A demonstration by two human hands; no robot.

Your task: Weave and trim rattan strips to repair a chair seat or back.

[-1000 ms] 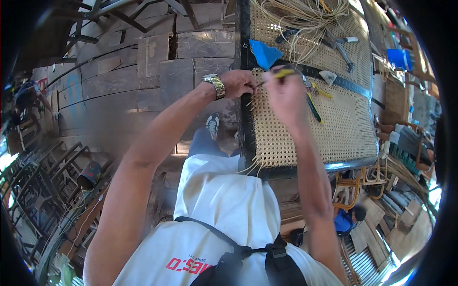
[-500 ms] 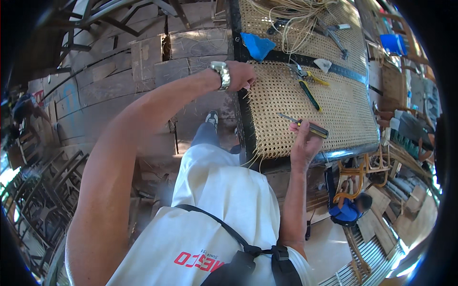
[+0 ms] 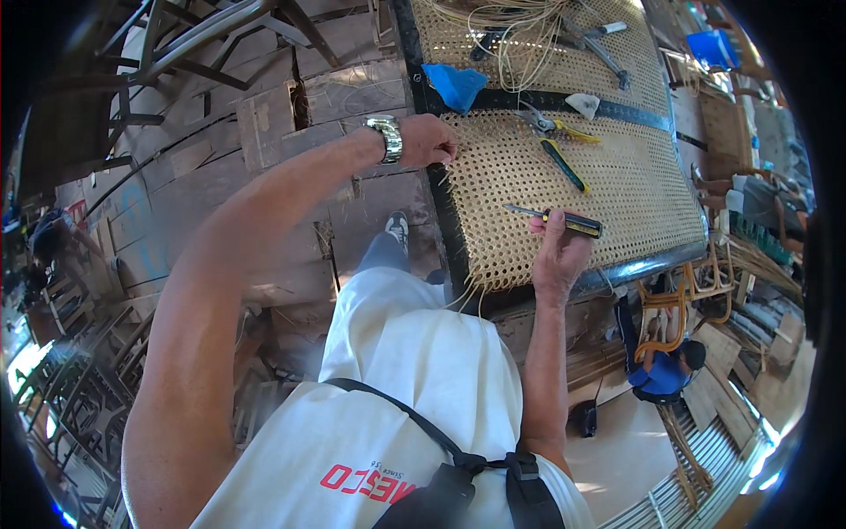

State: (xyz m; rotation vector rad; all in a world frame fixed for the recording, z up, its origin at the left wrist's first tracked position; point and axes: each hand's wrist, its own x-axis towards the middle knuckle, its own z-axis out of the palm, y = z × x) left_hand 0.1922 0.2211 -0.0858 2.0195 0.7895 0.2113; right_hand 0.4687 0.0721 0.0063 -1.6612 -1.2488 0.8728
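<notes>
Screwdriver point(image 3: 582, 225) gripped in the right hand point(image 3: 562, 256), left hand point(image 3: 426, 141) at the cane's edge

Thumb and fingers of the right hand close round the smooth black-and-yellow handle, above the near part of the woven cane panel point(image 3: 498, 181); the slim metal shaft points left. Whether its tip touches the weave, I cannot tell. The left hand, a metal-banded wristwatch point(image 3: 385, 138) at its wrist, curls its fingers at the panel's left edge; whether the fingertips pinch a strand I cannot tell.

Pale and dry-looking, the cane is a mesh of small, regular holes set against a black frame point(image 3: 447, 216), glossy along its near side. Short, stiff ends bristle along the left edge, and longer loose strands point(image 3: 474, 295) curl from the near left corner. Pliers point(image 3: 564, 167) lie on the weave beyond the screwdriver, their yellow and dark green handles spread. Farther on, a flat black crossbar point(image 3: 511, 100) runs from left to right, with an angular blue piece point(image 3: 455, 85) toward its left end and a rough whitish lump point(image 3: 583, 106) near its middle. Thin, looping cane strands point(image 3: 520, 18) heap at the far end.

Open weave separates the left hand from the screwdriver, with the pliers bordering it on the far right. Past the frame's left edge, room opens above the plank floor point(image 3: 352, 97).
</notes>
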